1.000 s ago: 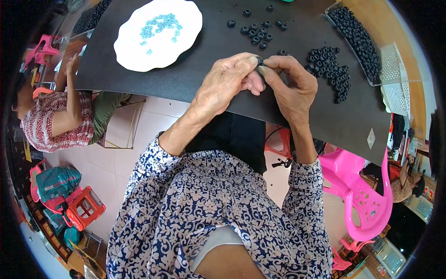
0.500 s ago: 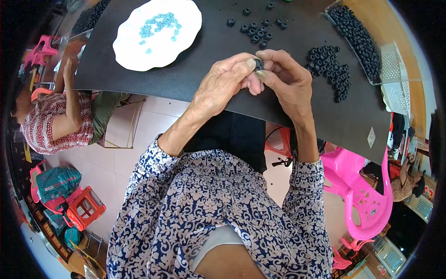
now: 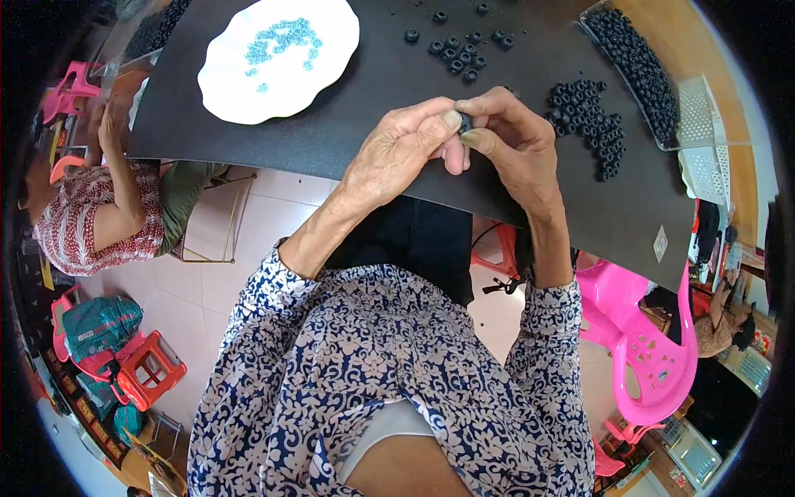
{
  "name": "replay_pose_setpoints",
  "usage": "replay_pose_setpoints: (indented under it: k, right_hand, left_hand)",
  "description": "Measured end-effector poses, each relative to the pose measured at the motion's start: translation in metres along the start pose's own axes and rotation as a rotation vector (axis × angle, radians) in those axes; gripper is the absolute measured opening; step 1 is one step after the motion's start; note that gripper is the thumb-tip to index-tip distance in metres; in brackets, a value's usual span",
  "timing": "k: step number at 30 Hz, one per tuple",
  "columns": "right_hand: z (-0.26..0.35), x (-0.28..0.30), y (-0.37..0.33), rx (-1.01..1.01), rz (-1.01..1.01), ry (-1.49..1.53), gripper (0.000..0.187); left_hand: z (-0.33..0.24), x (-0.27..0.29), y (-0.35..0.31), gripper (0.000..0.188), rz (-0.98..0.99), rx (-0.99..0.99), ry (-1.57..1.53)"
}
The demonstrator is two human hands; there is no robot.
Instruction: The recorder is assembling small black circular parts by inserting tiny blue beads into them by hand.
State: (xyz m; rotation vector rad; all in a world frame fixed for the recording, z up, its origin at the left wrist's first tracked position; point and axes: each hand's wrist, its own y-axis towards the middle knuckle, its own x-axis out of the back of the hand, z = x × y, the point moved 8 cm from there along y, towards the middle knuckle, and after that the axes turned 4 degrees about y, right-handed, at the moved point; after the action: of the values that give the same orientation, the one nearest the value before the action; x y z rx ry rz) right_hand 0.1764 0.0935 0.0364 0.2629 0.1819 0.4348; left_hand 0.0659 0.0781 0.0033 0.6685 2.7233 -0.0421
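Over the table's near edge, my left hand (image 3: 406, 141) and my right hand (image 3: 515, 141) meet fingertip to fingertip. Between them they pinch a small black ring-shaped part (image 3: 465, 122), mostly covered by the fingers. Just beyond the hands lie several loose black ring-shaped parts (image 3: 457, 56). A denser pile of the same parts (image 3: 586, 116) is to the right of my right hand. At the far left, a white wavy-rimmed plate (image 3: 228, 91) holds many tiny pale-blue pieces (image 3: 290, 37), too small to make out.
A clear tray full of black parts (image 3: 633, 70) stands at the dark table's (image 3: 323, 137) right edge, beside a white perforated basket (image 3: 704, 132). A pink chair (image 3: 662, 356) is at my right. Another person (image 3: 103, 207) sits at the left, near a red stool (image 3: 151, 370).
My fingers have shifted slightly around the black ring-shaped part, which now shows less. The parts on the table stay as they were.
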Motion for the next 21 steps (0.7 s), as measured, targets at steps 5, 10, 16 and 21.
replay_pose_setpoints:
  k: [5, 10, 16, 21]
  right_hand:
    - [-0.001, 0.001, 0.000, -0.014, 0.009, 0.003, 0.018]
    - [-0.009, 0.006, 0.003, -0.095, 0.013, 0.066, 0.019]
    - [-0.019, 0.006, 0.004, -0.247, -0.008, 0.106, 0.028]
    - [-0.009, 0.004, 0.005, -0.160, -0.011, 0.086, 0.027]
  left_hand:
    - [-0.007, -0.003, -0.001, 0.034, 0.019, 0.009, 0.159]
    - [-0.006, -0.002, 0.002, 0.032, 0.017, -0.031, 0.143]
    - [0.001, 0.006, 0.003, 0.032, -0.076, 0.015, -0.120]
    - [0.002, 0.007, 0.003, 0.032, -0.065, 0.042, -0.190]
